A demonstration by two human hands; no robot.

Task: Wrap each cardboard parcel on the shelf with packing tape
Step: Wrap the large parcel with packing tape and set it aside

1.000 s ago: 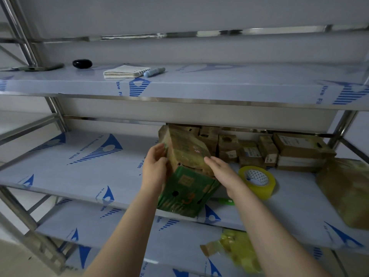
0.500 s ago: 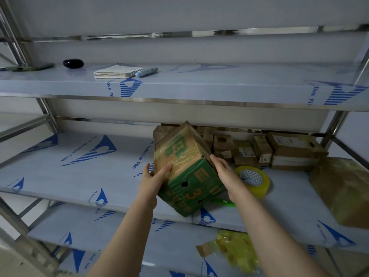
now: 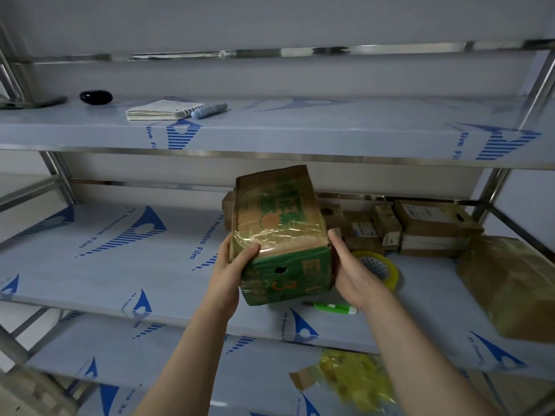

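Observation:
A brown and green cardboard parcel point(image 3: 282, 235), shiny with tape on its upper face, is held above the middle shelf point(image 3: 120, 265). My left hand point(image 3: 231, 271) grips its left near corner, thumb curled over the taped edge. My right hand point(image 3: 351, 271) presses flat against its right side with straight fingers. A yellowish roll of packing tape point(image 3: 381, 270) lies on the shelf just right of my right hand, partly hidden by it. A green cutter point(image 3: 333, 307) lies on the shelf below the parcel.
Several small cardboard parcels point(image 3: 420, 226) are stacked at the back right of the middle shelf. A large taped parcel point(image 3: 516, 286) sits at the far right. A notebook point(image 3: 162, 110), marker point(image 3: 208, 110) and black object point(image 3: 96, 97) lie on the top shelf. Crumpled yellow tape point(image 3: 357, 379) lies on the lower shelf.
The parcel has turned in my hands from a tilted, corner-down pose to lying nearly level, its green end now facing me. My left hand moved to the near corner.

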